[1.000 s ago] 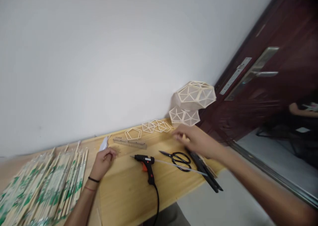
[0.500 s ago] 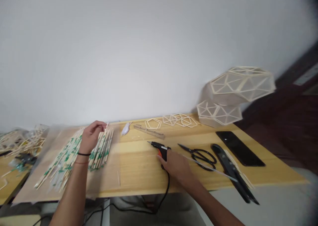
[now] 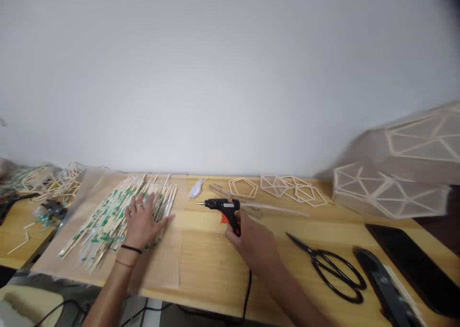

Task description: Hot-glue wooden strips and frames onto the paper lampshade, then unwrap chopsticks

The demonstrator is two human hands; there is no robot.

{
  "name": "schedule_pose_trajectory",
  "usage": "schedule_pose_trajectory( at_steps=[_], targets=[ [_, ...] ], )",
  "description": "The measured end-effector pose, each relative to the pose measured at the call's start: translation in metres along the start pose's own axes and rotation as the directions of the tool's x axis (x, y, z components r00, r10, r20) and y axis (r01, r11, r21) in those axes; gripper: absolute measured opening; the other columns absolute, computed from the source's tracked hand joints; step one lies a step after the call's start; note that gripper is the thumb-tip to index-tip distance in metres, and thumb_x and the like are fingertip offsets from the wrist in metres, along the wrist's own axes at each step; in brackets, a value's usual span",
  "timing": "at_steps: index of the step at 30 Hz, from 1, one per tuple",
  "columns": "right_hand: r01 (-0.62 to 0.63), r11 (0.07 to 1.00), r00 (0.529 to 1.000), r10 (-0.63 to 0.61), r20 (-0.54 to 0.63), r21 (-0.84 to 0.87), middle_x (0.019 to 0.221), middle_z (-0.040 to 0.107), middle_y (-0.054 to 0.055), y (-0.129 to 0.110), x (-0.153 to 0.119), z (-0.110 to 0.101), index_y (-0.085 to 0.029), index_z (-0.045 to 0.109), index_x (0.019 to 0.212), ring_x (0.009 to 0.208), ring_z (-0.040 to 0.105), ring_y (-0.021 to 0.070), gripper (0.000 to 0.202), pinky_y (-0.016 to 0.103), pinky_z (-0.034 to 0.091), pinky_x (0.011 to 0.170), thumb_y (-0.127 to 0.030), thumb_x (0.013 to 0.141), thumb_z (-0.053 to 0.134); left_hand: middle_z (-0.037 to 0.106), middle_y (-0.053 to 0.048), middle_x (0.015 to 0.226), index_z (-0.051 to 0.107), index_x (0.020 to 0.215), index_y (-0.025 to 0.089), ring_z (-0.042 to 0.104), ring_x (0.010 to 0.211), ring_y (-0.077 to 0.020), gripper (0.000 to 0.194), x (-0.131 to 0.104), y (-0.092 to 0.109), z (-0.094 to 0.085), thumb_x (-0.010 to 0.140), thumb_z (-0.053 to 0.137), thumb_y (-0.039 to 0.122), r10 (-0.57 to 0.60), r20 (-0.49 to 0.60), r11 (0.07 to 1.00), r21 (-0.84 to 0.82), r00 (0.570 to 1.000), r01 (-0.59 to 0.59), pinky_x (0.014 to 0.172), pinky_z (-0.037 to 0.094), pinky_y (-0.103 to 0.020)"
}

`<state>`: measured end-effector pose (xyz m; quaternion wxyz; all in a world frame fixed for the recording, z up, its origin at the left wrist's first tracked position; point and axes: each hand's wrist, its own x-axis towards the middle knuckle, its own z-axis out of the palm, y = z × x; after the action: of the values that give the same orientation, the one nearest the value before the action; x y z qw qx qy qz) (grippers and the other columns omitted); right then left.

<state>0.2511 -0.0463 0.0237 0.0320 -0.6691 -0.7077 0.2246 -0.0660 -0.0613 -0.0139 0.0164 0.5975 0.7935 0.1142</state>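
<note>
My left hand (image 3: 142,224) lies spread over a pile of paired wooden chopsticks (image 3: 104,217) in clear wrappers with green print. Its fingers are apart and rest on the wrappers. My right hand (image 3: 257,243) grips the handle of a black glue gun (image 3: 219,204) with an orange trigger. The metal nozzle points left. A long translucent glue stick (image 3: 275,208) sticks out of the gun's back end. Beneath the chopsticks a translucent sheet (image 3: 161,274) covers the left part of the wooden table (image 3: 204,269).
Black scissors (image 3: 327,267) lie right of my right arm, with a dark long-handled tool (image 3: 381,284) and black phone (image 3: 413,264) beyond. Flat stick pentagons (image 3: 243,188) line the wall. Panelled stick structures (image 3: 388,190) stand at right. Stick scraps (image 3: 53,181) clutter the far left.
My left hand has come down from the far end of the chopsticks and spread out over them. My right hand has levelled the glue gun. The whole view has shifted left.
</note>
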Motion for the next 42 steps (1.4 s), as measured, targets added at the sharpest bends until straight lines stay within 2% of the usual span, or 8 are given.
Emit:
schedule_pose_trajectory(
  at_steps=[3,9,16,22,28,35,39,42],
  targets=[
    [0.076,0.997,0.997,-0.076,0.034,-0.003,0.107,0.083,0.013,-0.016,0.013,0.006,-0.018,0.061,0.122,0.097,0.080,0.0337,0.025,0.033,0.039,0.069,-0.028,0.100,0.055,0.031,-0.031,0.172,0.037,0.166,0.017,0.021,0.159,-0.0592,0.108,0.001,-0.001,0.006,0.077,0.079,0.061,-0.096,0.033,0.989,0.115,0.995,0.091,0.122,0.018,-0.076],
    [0.243,0.970,0.961,-0.241,0.140,0.004,0.102,0.083,0.014,-0.037,0.024,0.039,-0.016,0.063,0.119,0.092,0.080,0.0331,0.026,0.032,0.037,0.065,-0.024,0.095,0.058,0.043,-0.026,0.167,0.040,0.165,0.021,0.045,0.145,-0.0483,0.083,0.000,0.000,-0.001,0.088,0.067,0.041,-0.102,0.045,0.966,0.243,0.994,0.088,0.114,0.036,-0.062],
    [0.413,0.909,0.895,-0.416,0.160,0.051,0.111,0.081,0.013,-0.055,0.032,0.052,-0.018,0.062,0.126,0.095,0.078,0.0301,0.034,0.032,0.042,0.071,-0.025,0.093,0.061,0.060,-0.027,0.147,0.035,0.167,0.016,0.058,0.130,-0.0450,0.088,0.018,-0.008,-0.015,0.086,0.066,0.034,-0.119,0.064,0.960,0.261,0.991,0.098,0.106,0.045,-0.052],
    [0.477,0.874,0.866,-0.486,0.117,0.097,0.117,0.076,0.012,-0.063,0.034,0.066,-0.019,0.064,0.123,0.103,0.074,0.0293,0.029,0.034,0.048,0.080,-0.024,0.094,0.062,0.065,-0.025,0.140,0.028,0.169,0.018,0.067,0.123,-0.0425,0.090,0.028,-0.015,-0.026,0.088,0.063,0.033,-0.137,0.105,0.969,0.222,0.985,0.111,0.097,0.052,-0.047],
    [0.512,0.849,0.850,-0.523,0.064,0.127,0.125,0.070,0.012,-0.058,0.029,0.069,-0.021,0.066,0.116,0.111,0.070,0.0300,0.017,0.037,0.051,0.087,-0.027,0.100,0.063,0.069,-0.025,0.138,0.033,0.165,0.015,0.072,0.118,-0.0436,0.082,0.031,-0.023,-0.035,0.091,0.059,0.037,-0.189,0.064,0.973,0.145,0.980,0.178,0.091,0.055,-0.047],
    [0.541,0.810,0.826,-0.562,0.038,0.228,0.121,0.070,0.009,-0.051,0.030,0.069,-0.021,0.065,0.114,0.106,0.071,0.0268,0.015,0.035,0.053,0.087,-0.031,0.103,0.064,0.069,-0.022,0.145,0.046,0.157,0.011,0.069,0.129,-0.0396,0.075,0.034,-0.039,-0.036,0.091,0.058,0.044,-0.194,0.027,0.981,0.029,0.981,0.193,0.098,0.055,-0.043],
    [0.554,0.774,0.814,-0.581,-0.005,0.306,0.123,0.068,0.009,-0.046,0.029,0.071,-0.021,0.064,0.117,0.107,0.070,0.0241,0.014,0.035,0.054,0.090,-0.028,0.107,0.058,0.073,-0.021,0.138,0.063,0.138,0.013,0.068,0.129,-0.0378,0.060,0.035,-0.042,-0.037,0.086,0.061,0.044,-0.145,0.016,0.989,-0.034,0.989,0.145,0.100,0.054,-0.041],
    [0.560,0.753,0.809,-0.586,-0.035,0.345,0.124,0.067,0.010,-0.042,0.029,0.070,-0.021,0.064,0.118,0.107,0.070,0.0244,0.014,0.036,0.054,0.091,-0.026,0.106,0.058,0.078,-0.018,0.119,0.068,0.117,0.015,0.072,0.114,-0.0362,0.044,0.035,-0.043,-0.042,0.084,0.061,0.043,-0.148,-0.002,0.986,-0.073,0.989,0.147,0.091,0.054,-0.038]
  ],
)
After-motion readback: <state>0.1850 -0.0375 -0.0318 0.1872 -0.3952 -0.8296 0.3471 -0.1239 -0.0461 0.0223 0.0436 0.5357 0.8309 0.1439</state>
